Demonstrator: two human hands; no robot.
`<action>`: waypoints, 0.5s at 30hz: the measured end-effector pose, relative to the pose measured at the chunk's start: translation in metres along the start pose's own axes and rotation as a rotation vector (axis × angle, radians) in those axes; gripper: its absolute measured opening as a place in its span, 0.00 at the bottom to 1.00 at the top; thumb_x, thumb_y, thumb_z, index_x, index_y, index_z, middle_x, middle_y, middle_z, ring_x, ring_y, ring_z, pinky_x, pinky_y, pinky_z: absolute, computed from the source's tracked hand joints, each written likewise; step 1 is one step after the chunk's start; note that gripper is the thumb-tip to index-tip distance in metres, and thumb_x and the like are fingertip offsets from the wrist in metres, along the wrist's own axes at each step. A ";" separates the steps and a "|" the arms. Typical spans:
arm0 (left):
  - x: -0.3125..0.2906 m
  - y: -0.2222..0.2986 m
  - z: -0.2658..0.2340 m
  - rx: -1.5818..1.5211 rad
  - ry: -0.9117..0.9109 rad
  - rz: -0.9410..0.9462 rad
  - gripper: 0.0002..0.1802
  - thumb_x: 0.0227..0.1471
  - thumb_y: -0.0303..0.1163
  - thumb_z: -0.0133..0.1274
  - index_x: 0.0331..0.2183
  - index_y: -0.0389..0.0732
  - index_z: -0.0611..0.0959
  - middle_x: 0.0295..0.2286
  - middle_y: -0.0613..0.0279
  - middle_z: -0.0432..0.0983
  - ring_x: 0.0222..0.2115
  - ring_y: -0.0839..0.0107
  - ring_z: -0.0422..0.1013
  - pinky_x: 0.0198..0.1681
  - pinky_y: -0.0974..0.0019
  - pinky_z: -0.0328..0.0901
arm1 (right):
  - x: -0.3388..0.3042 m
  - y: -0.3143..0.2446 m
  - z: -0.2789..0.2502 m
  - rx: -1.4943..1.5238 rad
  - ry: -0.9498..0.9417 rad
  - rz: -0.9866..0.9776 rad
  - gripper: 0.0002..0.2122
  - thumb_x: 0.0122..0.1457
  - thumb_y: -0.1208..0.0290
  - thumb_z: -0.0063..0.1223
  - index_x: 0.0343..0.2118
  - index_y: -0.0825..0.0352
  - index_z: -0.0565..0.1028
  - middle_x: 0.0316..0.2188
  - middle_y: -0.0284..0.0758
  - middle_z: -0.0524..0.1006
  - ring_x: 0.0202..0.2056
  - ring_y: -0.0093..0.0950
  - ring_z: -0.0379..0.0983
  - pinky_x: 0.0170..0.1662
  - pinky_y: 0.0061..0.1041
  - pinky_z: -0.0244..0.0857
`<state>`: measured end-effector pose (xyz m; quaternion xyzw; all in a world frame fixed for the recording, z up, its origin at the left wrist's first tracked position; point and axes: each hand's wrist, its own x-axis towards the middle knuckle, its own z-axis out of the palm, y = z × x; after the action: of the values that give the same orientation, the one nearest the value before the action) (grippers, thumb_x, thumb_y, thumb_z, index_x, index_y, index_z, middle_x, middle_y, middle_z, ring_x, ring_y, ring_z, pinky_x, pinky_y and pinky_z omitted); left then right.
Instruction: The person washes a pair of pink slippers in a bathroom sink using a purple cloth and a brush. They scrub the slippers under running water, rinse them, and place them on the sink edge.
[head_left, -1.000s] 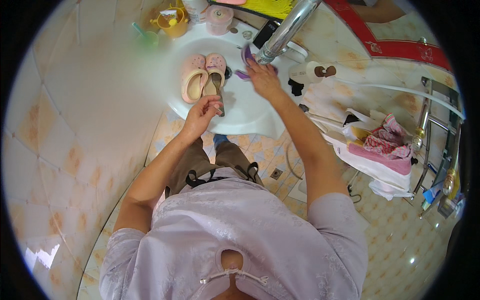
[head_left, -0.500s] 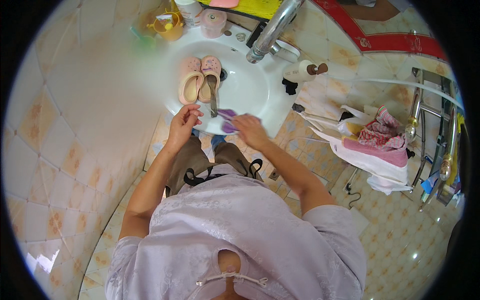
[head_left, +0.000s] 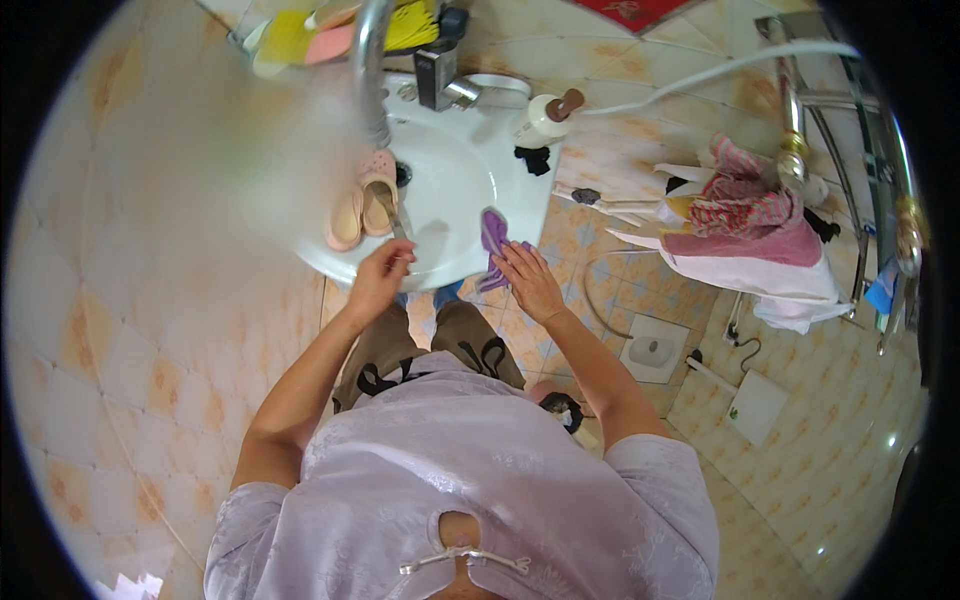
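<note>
At the right front rim of the white sink (head_left: 440, 277), my right hand (head_left: 533, 288) has its fingers on a purple cloth (head_left: 492, 232), which lies bunched over the edge. My left hand (head_left: 378, 283) hovers by the front rim with its fingers curled. Its fingertips overlap the end of a brown long-handled tool (head_left: 392, 212), perhaps a brush; whether they grip it I cannot make out. The tool's head rests in the opening of the right one of two pale pink clogs (head_left: 344, 220). Both clogs stand side by side in the basin, left of the dark drain.
A chrome faucet (head_left: 369, 70) arches over the basin. Behind it are a dark box (head_left: 434, 78) and yellow and pink cloths. A brown-topped pump bottle (head_left: 541, 122) and a black cloth (head_left: 533, 160) sit on the right edge. A rack with towels (head_left: 745, 215) stands farther right.
My view has shifted. My right hand has moved right and away from me with the purple cloth, toward the sink's right edge. My left hand stays near the tool's end.
</note>
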<state>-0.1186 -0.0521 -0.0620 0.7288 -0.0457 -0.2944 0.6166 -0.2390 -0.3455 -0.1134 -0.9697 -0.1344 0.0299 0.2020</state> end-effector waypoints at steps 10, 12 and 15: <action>0.164 0.068 0.145 1.057 -0.233 0.583 0.24 0.50 0.24 0.48 0.51 0.45 0.72 0.55 0.61 0.61 0.41 0.59 0.73 0.40 0.59 0.71 | 0.014 0.016 -0.011 0.824 0.429 0.785 0.13 0.53 0.78 0.48 0.43 0.71 0.71 0.35 0.39 0.76 0.36 0.33 0.73 0.43 0.28 0.66; 0.185 0.067 0.156 1.175 -0.294 0.516 0.25 0.50 0.25 0.47 0.53 0.45 0.70 0.58 0.61 0.57 0.42 0.57 0.72 0.40 0.58 0.71 | 0.015 0.044 -0.019 1.085 0.686 0.809 0.12 0.55 0.78 0.48 0.43 0.71 0.71 0.35 0.36 0.77 0.36 0.26 0.72 0.42 0.25 0.65; 0.199 0.059 0.165 1.251 -0.282 0.515 0.25 0.51 0.26 0.45 0.52 0.42 0.69 0.52 0.56 0.62 0.41 0.56 0.72 0.41 0.58 0.71 | 0.033 0.097 -0.043 1.059 0.702 0.749 0.11 0.57 0.78 0.48 0.43 0.72 0.71 0.34 0.35 0.76 0.37 0.23 0.71 0.42 0.24 0.65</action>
<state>-0.0179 -0.2955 -0.0920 0.8681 -0.4584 -0.1488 0.1189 -0.1780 -0.4384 -0.1131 -0.6756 0.3108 -0.1542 0.6505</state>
